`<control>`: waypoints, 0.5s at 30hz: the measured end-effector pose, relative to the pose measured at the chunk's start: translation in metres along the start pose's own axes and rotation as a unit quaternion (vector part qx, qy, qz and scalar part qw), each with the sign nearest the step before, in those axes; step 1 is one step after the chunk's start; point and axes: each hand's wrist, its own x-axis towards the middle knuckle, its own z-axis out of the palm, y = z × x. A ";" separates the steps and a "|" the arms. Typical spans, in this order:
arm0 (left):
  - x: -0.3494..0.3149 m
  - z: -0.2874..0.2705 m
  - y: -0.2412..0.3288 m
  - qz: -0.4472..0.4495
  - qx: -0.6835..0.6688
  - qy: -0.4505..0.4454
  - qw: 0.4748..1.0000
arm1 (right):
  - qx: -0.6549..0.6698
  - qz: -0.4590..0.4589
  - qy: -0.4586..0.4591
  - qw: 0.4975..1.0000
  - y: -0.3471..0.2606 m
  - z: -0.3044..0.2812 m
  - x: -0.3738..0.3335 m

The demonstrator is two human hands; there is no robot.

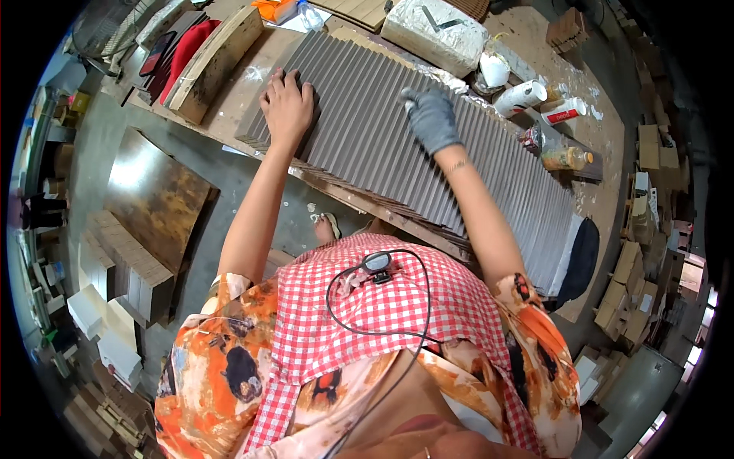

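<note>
A long grey-brown panel (pixel 428 153) made of many narrow ribbed slats lies across the workbench. My left hand (pixel 287 103), bare, rests flat with spread fingers on the panel's left end. My right hand (pixel 432 118) wears a grey glove and presses on the slats near the panel's middle; whether it holds a small pad or cloth under the fingers is hidden.
Behind the panel stand a yellow bottle (pixel 564 158), a white can (pixel 562 113), a white roll (pixel 520 97) and a foil-wrapped block (pixel 436 34). A thick wooden board (pixel 214 65) lies at the left end. Stacked wood pieces (pixel 130 268) sit on the floor to the left, cardboard boxes (pixel 631 298) to the right.
</note>
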 end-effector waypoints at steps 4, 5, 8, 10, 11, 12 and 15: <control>0.006 0.005 0.012 0.018 0.003 0.004 1.000 | -0.145 0.033 0.068 0.987 0.047 0.010 0.039; 0.004 0.006 0.009 0.020 0.004 0.004 1.000 | -0.071 0.044 0.049 0.995 0.039 0.014 0.029; 0.001 0.004 -0.005 0.006 -0.003 0.013 1.000 | -0.067 0.158 -0.001 0.985 -0.044 0.011 -0.028; 0.000 0.004 0.000 0.012 -0.004 0.016 1.000 | -0.088 0.094 0.032 0.991 -0.052 0.028 -0.083; 0.000 0.007 0.001 0.014 -0.006 0.015 1.000 | -0.088 0.096 -0.033 0.991 -0.058 0.029 -0.104; 0.000 0.009 0.002 0.018 -0.004 0.018 1.000 | -0.079 0.122 -0.046 0.988 -0.063 0.032 -0.118; 0.001 0.012 0.000 0.021 -0.001 0.022 1.000 | -0.056 0.099 -0.049 0.992 -0.074 0.015 -0.121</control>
